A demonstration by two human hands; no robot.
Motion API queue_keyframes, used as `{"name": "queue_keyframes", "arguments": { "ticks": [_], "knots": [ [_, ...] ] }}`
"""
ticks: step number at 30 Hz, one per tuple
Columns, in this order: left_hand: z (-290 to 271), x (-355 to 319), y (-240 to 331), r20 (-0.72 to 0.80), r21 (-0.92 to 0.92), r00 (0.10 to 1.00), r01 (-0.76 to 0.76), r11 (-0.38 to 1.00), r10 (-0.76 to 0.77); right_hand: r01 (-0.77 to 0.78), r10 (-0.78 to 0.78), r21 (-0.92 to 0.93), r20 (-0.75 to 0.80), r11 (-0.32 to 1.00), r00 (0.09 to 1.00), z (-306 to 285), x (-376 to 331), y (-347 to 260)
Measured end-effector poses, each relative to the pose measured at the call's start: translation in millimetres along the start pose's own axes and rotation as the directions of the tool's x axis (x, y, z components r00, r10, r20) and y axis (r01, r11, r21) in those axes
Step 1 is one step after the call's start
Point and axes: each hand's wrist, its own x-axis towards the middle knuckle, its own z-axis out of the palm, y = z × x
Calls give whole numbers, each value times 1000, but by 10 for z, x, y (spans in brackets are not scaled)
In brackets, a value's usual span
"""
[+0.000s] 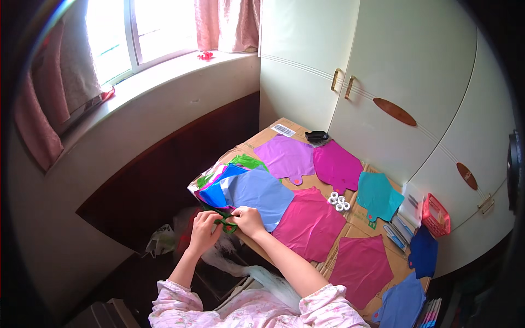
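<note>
Both hands pinch a green foil balloon at the near-left worktop edge.
Left hand (204,229) and right hand (249,220) have fingers clenched on the green foil balloon (225,220), just beside a light blue balloon (257,194); pink balloons (309,223) lie flat on the cardboard worktop (273,134), tape rolls (339,202) nearby.

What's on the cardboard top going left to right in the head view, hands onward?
left hand → right hand, both on a green piece → light blue sheet → magenta sheet → white tape rolls → teal sheet → red basket
</note>
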Motion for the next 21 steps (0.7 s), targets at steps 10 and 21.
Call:
{"name": "queue_keyframes", "arguments": {
  "ticks": [10, 21],
  "knots": [
    [134, 57, -231, 77, 197, 975, -220, 955, 209, -181, 202, 381, -13, 907, 979, -522, 321, -20],
    [156, 94, -260, 159, 221, 971, -213, 952, 180, 146, 209, 643, -442, 751, 872, -2793, 505, -332]
  ]
}}
